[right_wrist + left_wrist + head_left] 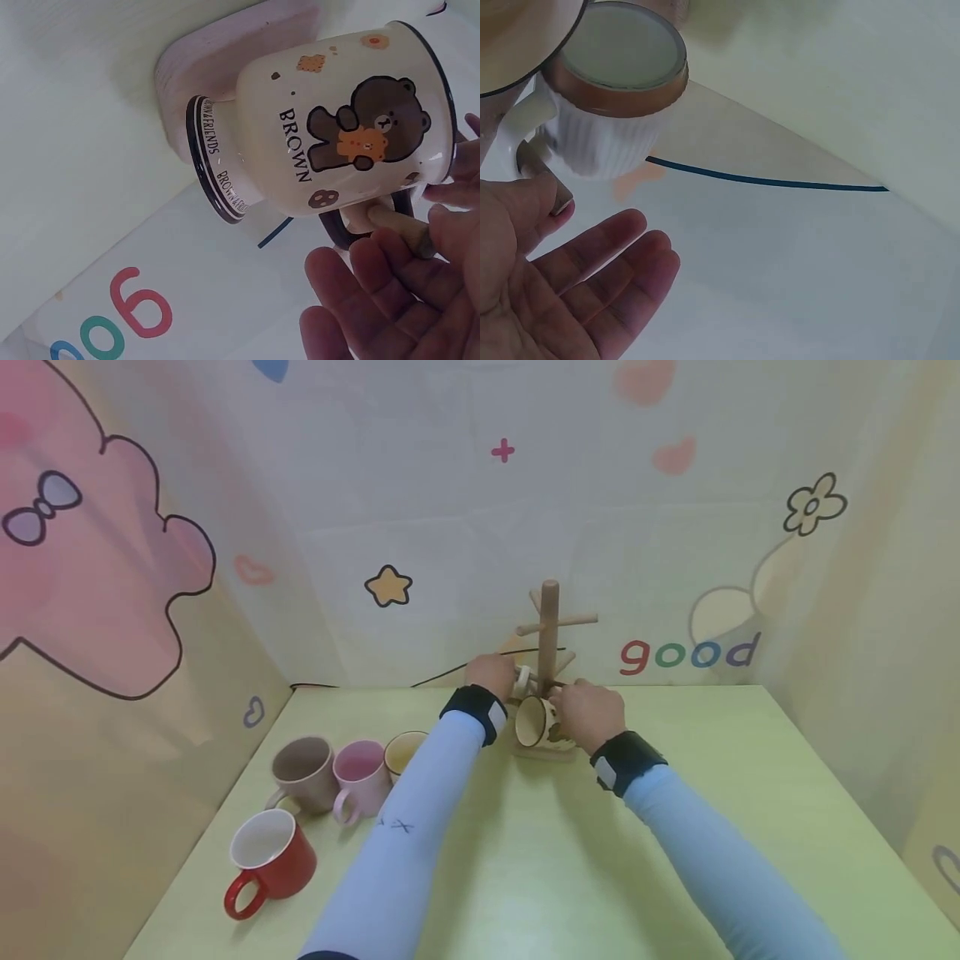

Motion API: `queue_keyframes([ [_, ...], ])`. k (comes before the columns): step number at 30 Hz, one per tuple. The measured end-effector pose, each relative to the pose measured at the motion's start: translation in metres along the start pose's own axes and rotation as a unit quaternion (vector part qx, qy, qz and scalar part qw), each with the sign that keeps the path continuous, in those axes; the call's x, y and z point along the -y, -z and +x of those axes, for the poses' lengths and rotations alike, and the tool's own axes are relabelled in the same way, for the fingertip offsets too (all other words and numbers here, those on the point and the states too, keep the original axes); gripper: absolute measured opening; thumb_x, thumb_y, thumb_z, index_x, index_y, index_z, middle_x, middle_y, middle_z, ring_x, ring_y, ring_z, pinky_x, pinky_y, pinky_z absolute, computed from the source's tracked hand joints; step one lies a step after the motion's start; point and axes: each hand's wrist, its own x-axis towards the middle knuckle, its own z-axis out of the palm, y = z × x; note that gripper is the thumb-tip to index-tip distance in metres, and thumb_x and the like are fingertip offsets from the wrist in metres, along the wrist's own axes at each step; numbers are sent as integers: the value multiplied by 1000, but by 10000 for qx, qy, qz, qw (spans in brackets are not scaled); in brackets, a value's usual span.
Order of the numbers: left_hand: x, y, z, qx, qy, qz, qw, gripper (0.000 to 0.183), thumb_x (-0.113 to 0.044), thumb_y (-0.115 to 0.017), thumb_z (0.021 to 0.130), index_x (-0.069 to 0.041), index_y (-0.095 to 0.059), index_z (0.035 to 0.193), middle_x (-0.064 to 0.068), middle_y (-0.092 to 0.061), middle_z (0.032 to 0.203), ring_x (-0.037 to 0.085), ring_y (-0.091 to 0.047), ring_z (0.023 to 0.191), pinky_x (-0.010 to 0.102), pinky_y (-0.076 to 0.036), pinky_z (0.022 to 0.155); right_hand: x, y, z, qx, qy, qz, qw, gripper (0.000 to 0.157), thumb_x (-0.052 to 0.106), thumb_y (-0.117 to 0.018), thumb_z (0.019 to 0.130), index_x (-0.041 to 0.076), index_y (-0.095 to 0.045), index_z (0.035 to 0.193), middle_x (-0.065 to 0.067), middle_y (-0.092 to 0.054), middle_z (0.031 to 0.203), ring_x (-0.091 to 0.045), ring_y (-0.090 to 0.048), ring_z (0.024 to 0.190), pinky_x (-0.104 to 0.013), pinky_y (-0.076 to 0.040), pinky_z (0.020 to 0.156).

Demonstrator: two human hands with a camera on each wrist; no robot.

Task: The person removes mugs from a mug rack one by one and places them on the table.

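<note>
A wooden mug tree (550, 631) stands at the far side of the table. My left hand (490, 674) is at its left, thumb and forefinger pinching the end of a peg (553, 184). A white ribbed mug (604, 139) with a brown band hangs there by its handle, and my other fingers are extended. My right hand (592, 714) is at the tree's right, thumb and fingers around a peg end (409, 226). That peg passes through the dark handle of a cream mug (330, 127) with a bear picture, which lies sideways, its mouth beside my fingers.
On the table's left stand a red mug (285, 864), a grey-brown mug (315, 781), a pink mug (366, 781) and a yellow mug (401, 756), partly behind my left sleeve. The upper pegs (577, 619) of the tree hold no mugs. A printed curtain (450, 485) hangs behind.
</note>
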Motion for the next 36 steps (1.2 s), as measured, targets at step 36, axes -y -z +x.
queue_keyframes([
  [36,-3,-1,-19,-445,-190,539,9974,18,-14,-58,100,-14,-76,95,-1,-71,93,12,-68,83,29,-57,67,-24,-1,9,-249,-75,374,9990,36,29,-58,101,2,-71,80,-7,-55,62,-25,-55,55,-37,-44,45],
])
